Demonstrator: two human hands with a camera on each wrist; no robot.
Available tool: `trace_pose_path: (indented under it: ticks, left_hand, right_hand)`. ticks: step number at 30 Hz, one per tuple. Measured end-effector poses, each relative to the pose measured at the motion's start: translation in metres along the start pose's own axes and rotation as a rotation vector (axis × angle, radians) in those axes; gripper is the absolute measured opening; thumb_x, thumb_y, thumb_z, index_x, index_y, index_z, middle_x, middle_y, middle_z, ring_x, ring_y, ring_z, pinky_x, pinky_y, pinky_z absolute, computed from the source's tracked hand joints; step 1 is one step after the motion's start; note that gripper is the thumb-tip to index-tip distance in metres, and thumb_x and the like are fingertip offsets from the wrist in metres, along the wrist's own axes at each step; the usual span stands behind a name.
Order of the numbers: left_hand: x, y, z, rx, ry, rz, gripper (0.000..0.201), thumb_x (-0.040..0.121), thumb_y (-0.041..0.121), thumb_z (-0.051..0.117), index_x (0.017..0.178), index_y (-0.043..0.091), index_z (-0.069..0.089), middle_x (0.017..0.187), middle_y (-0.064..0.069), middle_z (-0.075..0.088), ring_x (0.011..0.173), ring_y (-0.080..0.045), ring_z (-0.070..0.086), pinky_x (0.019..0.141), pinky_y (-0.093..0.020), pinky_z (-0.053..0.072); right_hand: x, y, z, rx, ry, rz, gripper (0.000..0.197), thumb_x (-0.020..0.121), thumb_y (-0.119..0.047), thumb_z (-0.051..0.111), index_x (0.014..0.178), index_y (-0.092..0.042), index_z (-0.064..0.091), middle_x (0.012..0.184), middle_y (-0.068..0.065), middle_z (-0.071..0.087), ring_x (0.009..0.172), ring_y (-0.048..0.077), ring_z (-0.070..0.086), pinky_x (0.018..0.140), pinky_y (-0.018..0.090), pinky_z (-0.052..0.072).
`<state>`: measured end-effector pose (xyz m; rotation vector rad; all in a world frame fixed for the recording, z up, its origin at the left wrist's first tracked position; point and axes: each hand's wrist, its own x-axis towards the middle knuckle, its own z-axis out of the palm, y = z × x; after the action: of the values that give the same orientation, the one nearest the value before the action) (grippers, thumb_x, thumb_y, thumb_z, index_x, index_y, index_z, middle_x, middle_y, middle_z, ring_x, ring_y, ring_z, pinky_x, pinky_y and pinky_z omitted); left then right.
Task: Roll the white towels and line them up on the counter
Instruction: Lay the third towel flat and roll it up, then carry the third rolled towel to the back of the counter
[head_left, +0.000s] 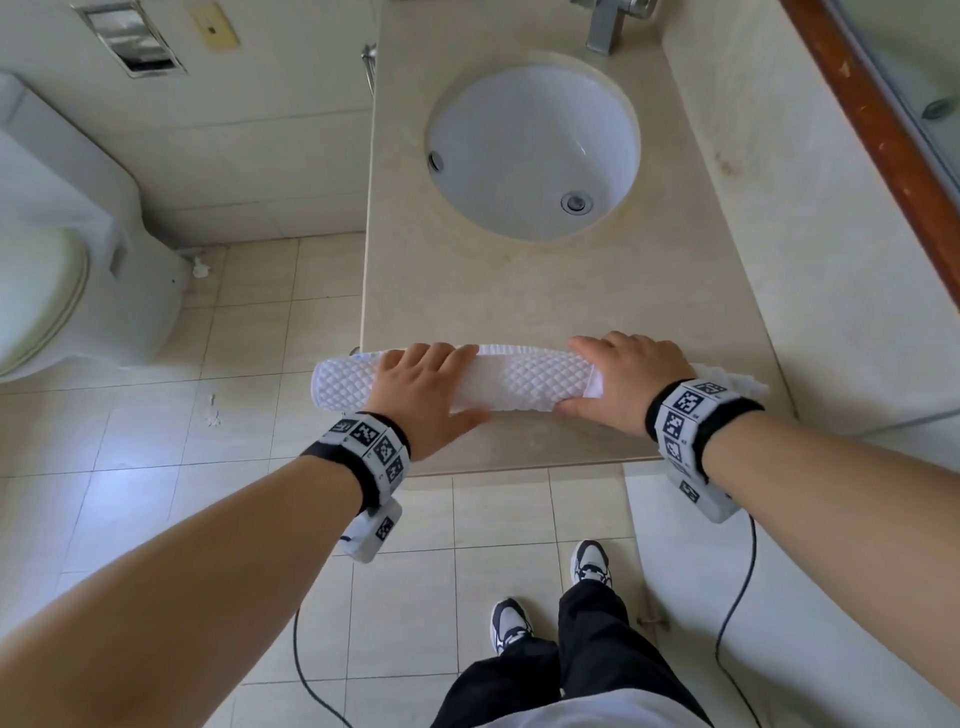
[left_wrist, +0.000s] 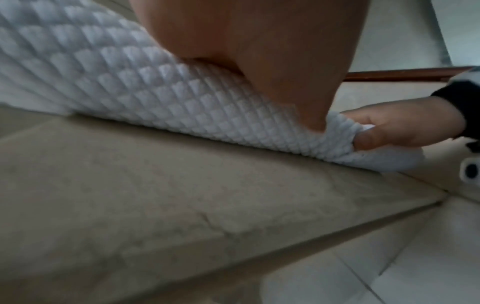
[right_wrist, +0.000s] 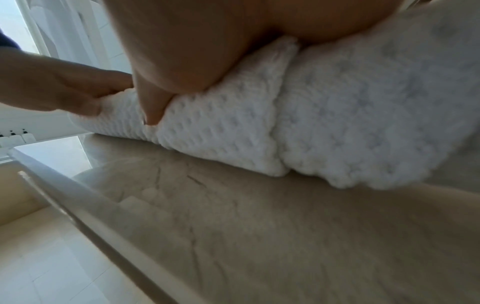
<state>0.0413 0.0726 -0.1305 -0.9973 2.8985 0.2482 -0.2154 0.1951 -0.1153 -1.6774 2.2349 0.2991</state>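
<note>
A rolled white waffle-weave towel (head_left: 519, 382) (left_wrist: 130, 92) (right_wrist: 221, 123) lies crosswise near the front of the beige counter (head_left: 519, 291). Its left end sticks out past the counter's left edge. My left hand (head_left: 421, 384) (right_wrist: 64, 88) grips the left part, fingers over the top and thumb on the near side. My right hand (head_left: 623, 379) (left_wrist: 402, 125) grips the right end the same way, thumb dug into the fabric. A second, fluffier white towel (head_left: 737, 382) (right_wrist: 363, 123) lies just right of the roll, partly under my right wrist.
A round white sink (head_left: 530, 150) with a metal faucet (head_left: 605, 26) sits behind the towel. A wood-framed mirror (head_left: 872, 119) runs along the right. The toilet (head_left: 52, 249) stands on the tiled floor to the left. The counter's front edge is just below my hands.
</note>
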Motion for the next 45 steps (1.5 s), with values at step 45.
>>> trace_pose_path:
  ticks: [45]
  left_hand:
    - [0.177, -0.398, -0.12, 0.191, -0.146, 0.305, 0.074, 0.087, 0.078, 0.027, 0.151, 0.052, 0.001, 0.109, 0.005, 0.049, 0.095, -0.017, 0.057, 0.096, -0.041, 0.042]
  right_hand:
    - [0.269, -0.238, -0.146, 0.041, 0.057, 0.01, 0.087, 0.077, -0.088, 0.04, 0.151, -0.048, 0.015, 0.117, -0.001, 0.06, 0.102, 0.019, 0.057, 0.088, 0.033, 0.047]
